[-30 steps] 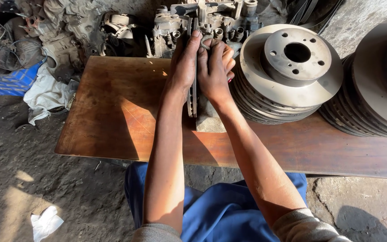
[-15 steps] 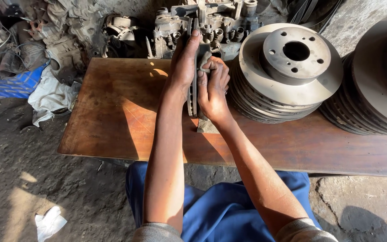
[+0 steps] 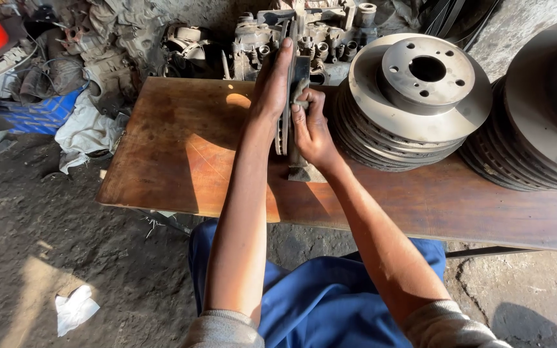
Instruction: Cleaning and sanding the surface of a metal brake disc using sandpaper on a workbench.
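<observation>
A grey brake disc [image 3: 302,67] stands on its edge on a brown wooden board [image 3: 175,148]. My left hand [image 3: 275,80] lies flat against the disc's left face, fingers reaching to its top rim, holding it upright. My right hand [image 3: 312,132] presses a small grey pad [image 3: 300,101] against the disc's right face. A grey scrap [image 3: 304,173] lies under the disc's lower edge. Most of the disc is hidden between my hands.
A stack of brake discs [image 3: 414,96] sits on the board just right of my hands, with another stack [image 3: 543,116] at the far right. Grimy engine parts [image 3: 317,26] crowd the back. White cloth [image 3: 85,129], a blue crate [image 3: 27,116] and paper [image 3: 75,308] lie on the dirt floor.
My right hand has slid down the disc's right face toward me, fingers now curled on the pad. My left hand stays against the disc.
</observation>
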